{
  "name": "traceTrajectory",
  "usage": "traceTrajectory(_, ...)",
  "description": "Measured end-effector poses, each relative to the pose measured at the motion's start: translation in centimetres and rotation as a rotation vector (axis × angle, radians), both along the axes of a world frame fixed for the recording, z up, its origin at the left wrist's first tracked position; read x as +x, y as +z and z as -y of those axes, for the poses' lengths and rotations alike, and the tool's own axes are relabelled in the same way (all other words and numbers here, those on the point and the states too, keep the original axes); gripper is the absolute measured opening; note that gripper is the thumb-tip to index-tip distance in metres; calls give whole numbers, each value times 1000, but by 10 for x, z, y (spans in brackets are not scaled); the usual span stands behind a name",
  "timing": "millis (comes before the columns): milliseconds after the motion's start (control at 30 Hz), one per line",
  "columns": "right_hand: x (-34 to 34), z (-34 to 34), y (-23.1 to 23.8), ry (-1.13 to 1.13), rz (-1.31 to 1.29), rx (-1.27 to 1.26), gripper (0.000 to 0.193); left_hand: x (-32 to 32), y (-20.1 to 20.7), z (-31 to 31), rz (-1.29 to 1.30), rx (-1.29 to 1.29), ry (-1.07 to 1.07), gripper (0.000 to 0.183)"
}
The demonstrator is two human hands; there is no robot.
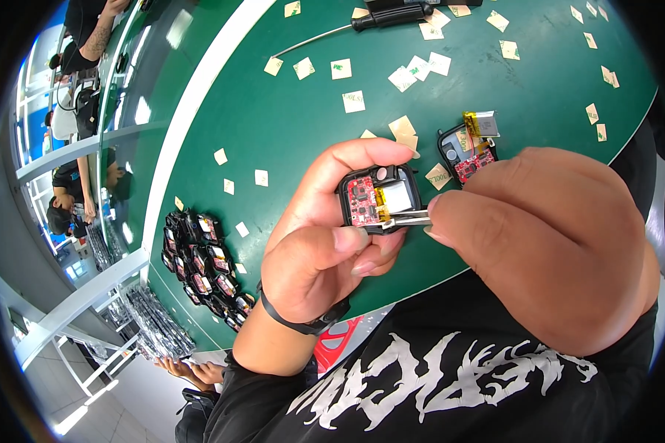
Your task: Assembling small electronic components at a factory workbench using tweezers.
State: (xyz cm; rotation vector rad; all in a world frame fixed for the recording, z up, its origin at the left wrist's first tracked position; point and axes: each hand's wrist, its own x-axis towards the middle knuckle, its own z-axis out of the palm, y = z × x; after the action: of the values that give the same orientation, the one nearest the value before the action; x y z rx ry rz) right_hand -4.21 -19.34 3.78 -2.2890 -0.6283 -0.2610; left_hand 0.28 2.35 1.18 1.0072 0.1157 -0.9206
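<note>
My left hand (314, 247) is closed around a small black device housing (343, 193), its open side facing up. Inside it sit a red circuit board (363, 201) and a silver battery (400, 196) with yellow tape at one edge. In my right hand (547, 236) I pinch a pair of metal tweezers (412, 218). Their tips reach the lower edge of the housing, by the board and battery; what they touch is too small to tell. Beyond my right hand lies another opened housing (451, 153) with a red board and a loose battery (482, 124) at its top.
On the green table (295, 111) lie many scattered square paper pieces (353, 102). A black-handled screwdriver (391, 16) rests at the far side. Several similar housings (199, 258) are heaped at the left, near silvery packages (155, 325). Another person's hands (188, 371) show at lower left.
</note>
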Motion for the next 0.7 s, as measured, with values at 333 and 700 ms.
traceTrajectory(333, 1, 3, 0, 53, 21, -62, 35, -1, 7, 6, 3, 63, 4, 73)
traceTrajectory(700, 8, 7, 11, 72, 34, -104, 32, -2, 10, 5, 23, 45, -56, 73)
